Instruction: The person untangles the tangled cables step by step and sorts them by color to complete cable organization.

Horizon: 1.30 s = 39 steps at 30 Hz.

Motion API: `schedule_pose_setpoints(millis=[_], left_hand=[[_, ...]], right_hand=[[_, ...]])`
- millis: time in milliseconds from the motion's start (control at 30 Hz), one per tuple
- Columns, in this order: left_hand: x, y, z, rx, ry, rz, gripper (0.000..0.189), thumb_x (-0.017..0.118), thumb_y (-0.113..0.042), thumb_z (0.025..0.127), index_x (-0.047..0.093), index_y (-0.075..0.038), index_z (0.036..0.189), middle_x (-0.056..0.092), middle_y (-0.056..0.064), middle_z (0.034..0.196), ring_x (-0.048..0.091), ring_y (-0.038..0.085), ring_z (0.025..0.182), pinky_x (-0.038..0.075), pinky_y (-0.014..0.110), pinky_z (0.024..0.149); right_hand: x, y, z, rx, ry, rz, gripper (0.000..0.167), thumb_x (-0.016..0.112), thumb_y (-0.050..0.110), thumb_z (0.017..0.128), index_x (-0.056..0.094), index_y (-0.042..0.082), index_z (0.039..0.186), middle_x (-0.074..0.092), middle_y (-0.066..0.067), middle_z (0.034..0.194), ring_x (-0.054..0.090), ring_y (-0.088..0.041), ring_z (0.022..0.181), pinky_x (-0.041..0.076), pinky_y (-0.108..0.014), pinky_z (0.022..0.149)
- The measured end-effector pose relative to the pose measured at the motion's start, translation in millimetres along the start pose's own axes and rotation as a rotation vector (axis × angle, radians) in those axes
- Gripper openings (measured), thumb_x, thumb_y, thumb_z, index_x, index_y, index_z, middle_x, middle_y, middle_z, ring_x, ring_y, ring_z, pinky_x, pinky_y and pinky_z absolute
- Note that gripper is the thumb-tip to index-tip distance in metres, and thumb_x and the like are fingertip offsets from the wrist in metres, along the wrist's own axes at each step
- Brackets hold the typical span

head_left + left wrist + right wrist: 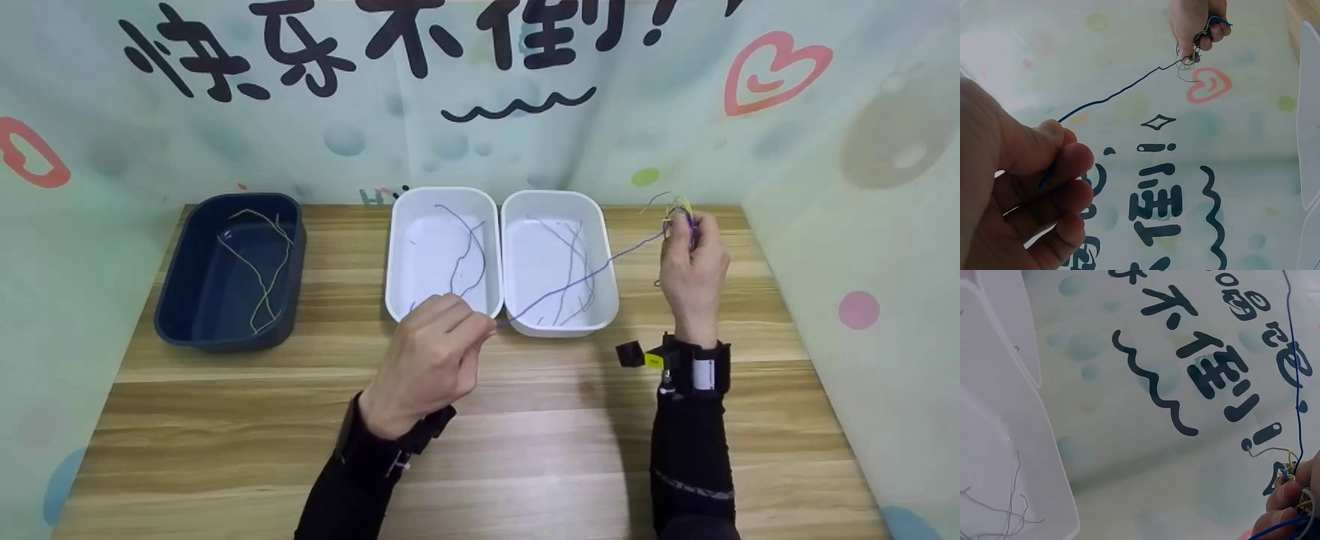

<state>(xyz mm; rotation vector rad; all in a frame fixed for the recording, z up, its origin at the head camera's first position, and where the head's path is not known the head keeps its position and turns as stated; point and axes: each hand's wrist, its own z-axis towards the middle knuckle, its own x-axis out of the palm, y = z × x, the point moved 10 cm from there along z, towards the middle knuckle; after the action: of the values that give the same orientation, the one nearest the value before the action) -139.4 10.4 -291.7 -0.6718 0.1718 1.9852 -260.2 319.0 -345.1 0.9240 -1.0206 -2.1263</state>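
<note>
My left hand [435, 345] pinches one end of a blue wire [1100, 102] between thumb and forefinger. From there the wire runs nearly straight, up and to the right over the right-hand white bin, to my right hand [694, 266]. That hand holds a tangled bundle of thin wires [681, 212] in blue, yellow and grey, pinched at the fingertips. In the right wrist view a grey wire end [1269, 450] sticks out of the bundle. Much of the bundle is hidden by the fingers.
Blue wires [484, 259] lie in the left white bin [420, 255]. The right white bin [521, 285] beside it contains grey wires [1013, 486]. Yellow wires [262, 282] rest in a navy bin [199, 292] at the left. A printed cloth [525, 154] hangs behind the wooden table [525, 457].
</note>
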Motion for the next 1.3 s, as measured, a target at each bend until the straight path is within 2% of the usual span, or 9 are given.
schedule_pose_setpoints(millis=[100, 233, 333, 600, 667, 833, 933, 1133, 1300], left_hand=[[-3.2, 2.6, -0.6, 0.001, -0.001, 0.012, 0.013, 0.060, -0.003, 0.085, 0.061, -0.007, 0.073, 0.055, 0.000, 0.065, 0.051, 0.017, 0.062, 0.043, 0.026, 0.058], [-8.9, 6.1, -0.5, -0.011, -0.007, 0.020, 0.012, 0.060, -0.001, 0.084, 0.061, -0.006, 0.074, 0.056, 0.001, 0.065, 0.051, 0.016, 0.062, 0.043, 0.027, 0.058], [-13.3, 10.8, -1.2, -0.036, -0.014, 0.021, 0.011, 0.060, 0.000, 0.083, 0.062, -0.006, 0.074, 0.057, 0.001, 0.065, 0.052, 0.017, 0.062, 0.043, 0.027, 0.058], [-23.3, 25.8, -3.9, -0.128, -0.014, 0.016, 0.010, 0.061, 0.000, 0.084, 0.063, -0.006, 0.076, 0.057, 0.003, 0.066, 0.052, 0.018, 0.064, 0.043, 0.027, 0.059], [-26.1, 29.2, -4.1, -0.155, -0.018, 0.015, 0.011, 0.061, -0.001, 0.086, 0.063, -0.005, 0.076, 0.056, 0.004, 0.066, 0.051, 0.018, 0.064, 0.042, 0.027, 0.058], [-32.4, 38.1, -6.5, -0.226, -0.029, 0.000, 0.010, 0.061, -0.001, 0.087, 0.063, -0.003, 0.078, 0.057, 0.005, 0.068, 0.052, 0.020, 0.066, 0.042, 0.030, 0.060], [-35.6, 43.2, -8.6, -0.249, -0.023, 0.005, 0.008, 0.061, 0.000, 0.087, 0.064, -0.003, 0.079, 0.060, 0.006, 0.071, 0.054, 0.021, 0.068, 0.045, 0.031, 0.062], [-50.7, 59.5, -15.9, -0.311, -0.046, 0.019, 0.007, 0.062, 0.005, 0.083, 0.065, 0.000, 0.081, 0.066, 0.010, 0.076, 0.060, 0.023, 0.071, 0.050, 0.034, 0.066], [-58.4, 72.7, -21.5, -0.380, -0.082, 0.018, 0.009, 0.060, 0.004, 0.087, 0.066, -0.001, 0.082, 0.066, 0.010, 0.077, 0.060, 0.023, 0.072, 0.049, 0.034, 0.067]], right_hand=[[-0.6, 2.2, -0.4, -0.018, 0.000, -0.012, 0.023, 0.048, 0.020, 0.102, 0.058, 0.001, 0.094, 0.048, 0.009, 0.068, 0.042, -0.003, 0.055, 0.036, -0.019, 0.052], [-5.2, 9.2, -0.6, -0.083, -0.059, -0.084, 0.026, 0.050, 0.017, 0.101, 0.059, -0.007, 0.095, 0.050, 0.010, 0.070, 0.041, 0.001, 0.056, 0.034, -0.017, 0.053], [-7.5, 9.2, 0.0, -0.089, -0.085, -0.114, 0.026, 0.050, 0.016, 0.100, 0.060, -0.008, 0.095, 0.049, 0.010, 0.070, 0.039, 0.002, 0.056, 0.031, -0.017, 0.053], [-6.5, 10.7, -1.0, -0.086, -0.059, -0.118, 0.024, 0.051, 0.015, 0.100, 0.060, -0.007, 0.093, 0.047, 0.010, 0.068, 0.036, 0.000, 0.055, 0.029, -0.017, 0.051], [-6.3, 14.4, -2.1, -0.100, -0.061, -0.122, 0.024, 0.052, 0.014, 0.099, 0.061, -0.008, 0.093, 0.050, 0.005, 0.068, 0.037, 0.002, 0.054, 0.030, -0.016, 0.051], [-8.5, 29.3, -7.3, -0.184, -0.097, -0.167, 0.026, 0.053, 0.013, 0.099, 0.062, -0.010, 0.093, 0.065, -0.018, 0.074, 0.041, 0.011, 0.057, 0.034, -0.010, 0.053], [-10.5, 33.5, -9.0, -0.200, -0.107, -0.177, 0.028, 0.051, 0.014, 0.099, 0.062, -0.011, 0.093, 0.067, -0.023, 0.078, 0.040, 0.013, 0.057, 0.034, -0.009, 0.052], [-19.7, 23.3, -6.2, -0.100, -0.159, -0.212, 0.030, 0.049, 0.017, 0.101, 0.061, -0.009, 0.092, 0.061, -0.013, 0.073, 0.039, 0.010, 0.055, 0.033, -0.011, 0.052], [-15.1, 23.6, -6.1, -0.119, -0.107, -0.218, 0.030, 0.049, 0.017, 0.101, 0.060, -0.009, 0.092, 0.055, -0.006, 0.067, 0.036, 0.007, 0.053, 0.030, -0.012, 0.050]])
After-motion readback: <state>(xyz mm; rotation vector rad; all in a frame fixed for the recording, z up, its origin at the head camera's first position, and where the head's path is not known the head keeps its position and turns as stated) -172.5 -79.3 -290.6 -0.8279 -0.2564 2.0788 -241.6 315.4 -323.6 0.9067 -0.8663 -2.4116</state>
